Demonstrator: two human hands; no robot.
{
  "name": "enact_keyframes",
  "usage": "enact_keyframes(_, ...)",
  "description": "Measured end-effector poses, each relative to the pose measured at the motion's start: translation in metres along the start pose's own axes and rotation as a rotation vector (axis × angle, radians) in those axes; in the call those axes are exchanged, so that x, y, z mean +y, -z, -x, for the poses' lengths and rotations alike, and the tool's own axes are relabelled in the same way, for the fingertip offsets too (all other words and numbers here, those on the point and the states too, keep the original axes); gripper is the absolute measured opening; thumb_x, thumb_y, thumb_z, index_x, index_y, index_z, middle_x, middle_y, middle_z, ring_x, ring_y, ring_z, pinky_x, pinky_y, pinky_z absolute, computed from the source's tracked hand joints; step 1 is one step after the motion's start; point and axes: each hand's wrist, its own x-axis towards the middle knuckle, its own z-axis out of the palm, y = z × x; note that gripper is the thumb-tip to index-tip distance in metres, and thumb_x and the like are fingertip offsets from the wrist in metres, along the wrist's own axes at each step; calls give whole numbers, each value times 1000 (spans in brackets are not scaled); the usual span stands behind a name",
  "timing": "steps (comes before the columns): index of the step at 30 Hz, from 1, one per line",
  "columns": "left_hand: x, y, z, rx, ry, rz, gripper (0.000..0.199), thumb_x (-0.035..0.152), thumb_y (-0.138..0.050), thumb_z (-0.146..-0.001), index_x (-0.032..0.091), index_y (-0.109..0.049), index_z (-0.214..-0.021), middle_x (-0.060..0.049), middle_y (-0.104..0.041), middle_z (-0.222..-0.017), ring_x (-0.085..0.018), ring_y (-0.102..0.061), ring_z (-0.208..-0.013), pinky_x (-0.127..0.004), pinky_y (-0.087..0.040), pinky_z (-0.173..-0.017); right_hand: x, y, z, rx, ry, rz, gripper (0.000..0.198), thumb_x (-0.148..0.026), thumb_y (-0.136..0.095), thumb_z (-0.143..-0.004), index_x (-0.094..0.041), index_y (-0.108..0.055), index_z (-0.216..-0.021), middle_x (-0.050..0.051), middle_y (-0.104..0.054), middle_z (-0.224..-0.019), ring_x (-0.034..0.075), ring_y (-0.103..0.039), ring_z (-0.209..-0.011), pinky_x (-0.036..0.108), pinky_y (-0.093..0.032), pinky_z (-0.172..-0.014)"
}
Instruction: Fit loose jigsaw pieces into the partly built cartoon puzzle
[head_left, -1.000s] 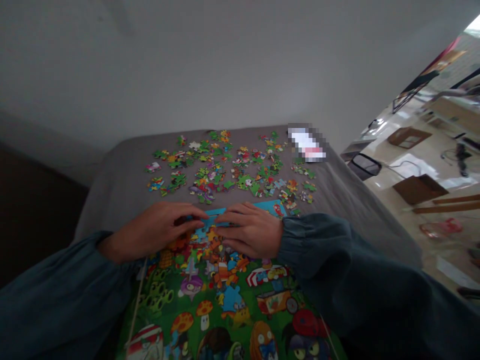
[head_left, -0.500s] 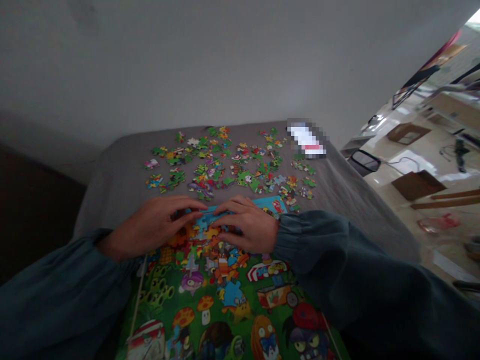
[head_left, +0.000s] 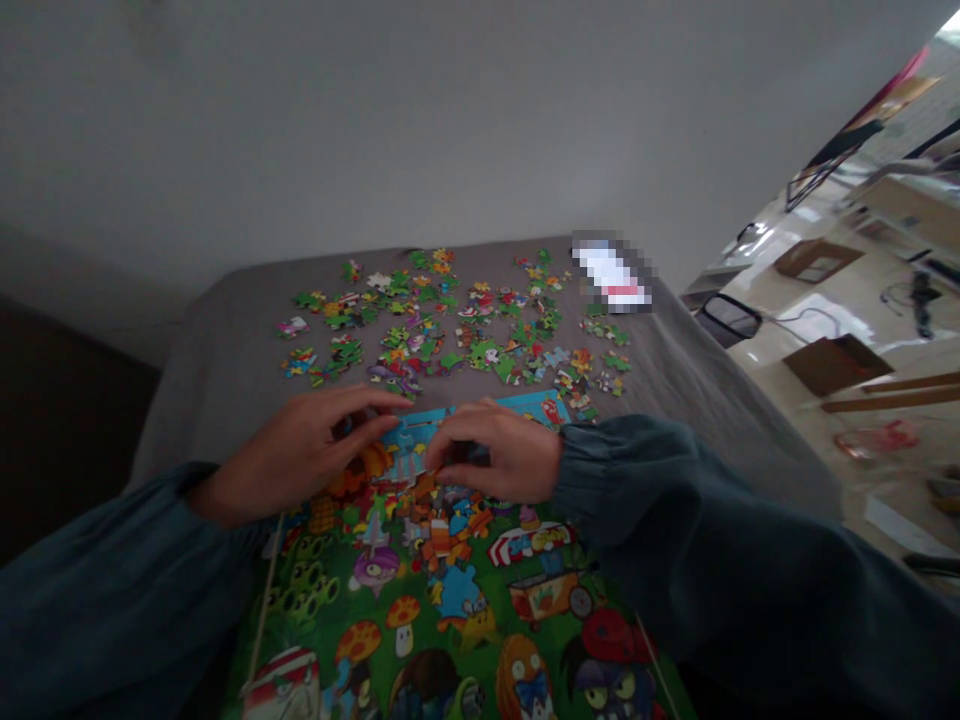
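puzzle point(head_left: 450, 590) lies flat, far edge unfinished | left hand point(head_left: 300, 462) spread flat, pinning pieces | right hand point(head_left: 499, 458) fingers curled, grip unclear | loose pieces point(head_left: 450, 325) scattered beyond, within reach

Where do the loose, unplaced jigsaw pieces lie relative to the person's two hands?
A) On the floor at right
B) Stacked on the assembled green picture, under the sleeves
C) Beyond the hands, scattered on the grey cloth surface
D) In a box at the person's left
C: the scattered colourful loose jigsaw pieces lie on the grey cloth surface, beyond the left hand and right hand, which rest at the assembled puzzle's far edge.
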Motion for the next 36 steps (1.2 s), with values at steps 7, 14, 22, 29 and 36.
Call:
enact_keyframes(7,7,-17,-2,-34,-36,-23,48,65,-50,-100,27,-77,-112,-3,-83,-103,-22,-74,-87,-32,-56,-81,-10,15,6,-297,80,-45,13,-21,-66,-98,-18,-75,-107,4,-79,-98,16,-73,-90,30,-56,-84)
enact_keyframes(14,12,-23,-9,25,-83,-56,55,68,-44,-101,25,-77,-109,-4,-81,-101,-22,-72,-90,-34,-54,-84,-12,9,4,-304,118,60,15,-18,-65,-98,-17,-76,-108,6,-79,-99,17,-71,-94,32,-55,-90)
enact_keyframes(22,7,-22,-11,74,-146,-134,70,83,-44,-92,25,-77,-114,-9,-77,-115,-31,-65,-114,-49,-48,-105,-13,9,2,-295,103,75,15,-16,-64,-98,-15,-76,-108,7,-78,-99,17,-71,-96,32,-53,-92)
enact_keyframes(29,-3,-21,-17,115,-120,-195,77,91,-45,-83,28,-77,-113,-10,-72,-125,-34,-60,-125,-56,-41,-112,-14,9,1,-319,92,74,16,-16,-64,-99,-13,-76,-109,8,-79,-100,19,-71,-97,34,-52,-92)
enact_keyframes(36,-3,-19,-20,53,-55,-206,63,85,-62,-80,32,-77,-111,-8,-68,-131,-35,-57,-128,-58,-39,-114,-16,9,1,-332,74,77,17,-17,-63,-99,-13,-76,-111,9,-79,-106,20,-71,-100,34,-52,-94)
